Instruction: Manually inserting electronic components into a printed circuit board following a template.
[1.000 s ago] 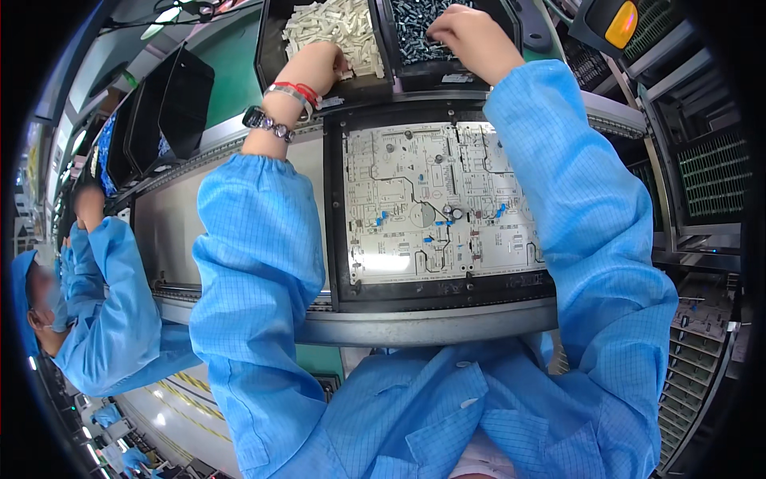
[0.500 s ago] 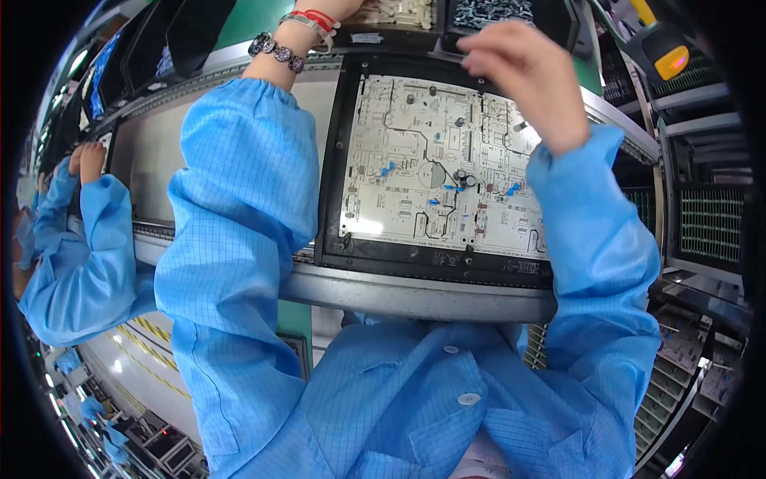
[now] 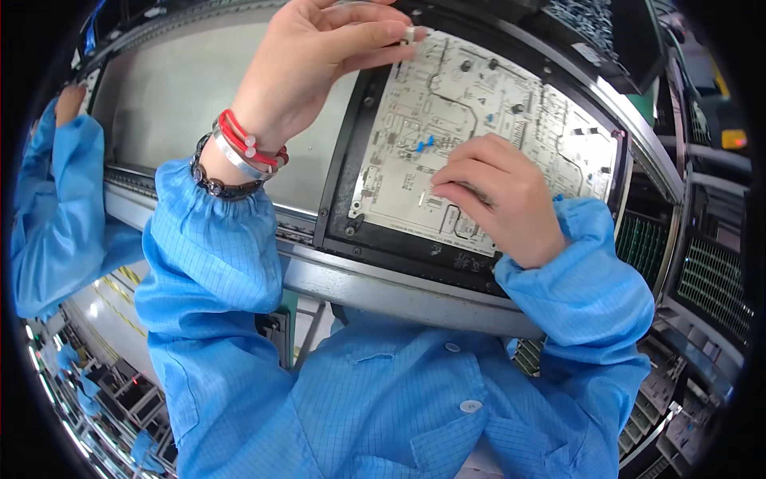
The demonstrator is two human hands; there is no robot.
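Note:
A white circuit board [image 3: 395,203] with black traces and small blue and black parts lies in a black frame [image 3: 341,180]. Over the board's far left corner, my left hand [image 3: 319,52] pinches a small white connector between thumb and fingertips. My right hand [image 3: 507,199] is above the middle of the near half, its thumb and fingers drawn together close to the board. Whatever those fingertips hold, if anything, is hidden or too small to make out. Blue sleeves cover both my forearms.
A metal rail [image 3: 399,291] runs along the near side. At the far right sits a black bin [image 3: 586,28] of small dark parts. Racks of green boards [image 3: 714,275] stand to the right. Another person's blue sleeve [image 3: 60,207] and hand [image 3: 70,104] are at the far left.
My left hand has come back from the parts bin at the far side to the board's corner with a white connector. My right hand has moved nearer and left, down over the board. The view has turned.

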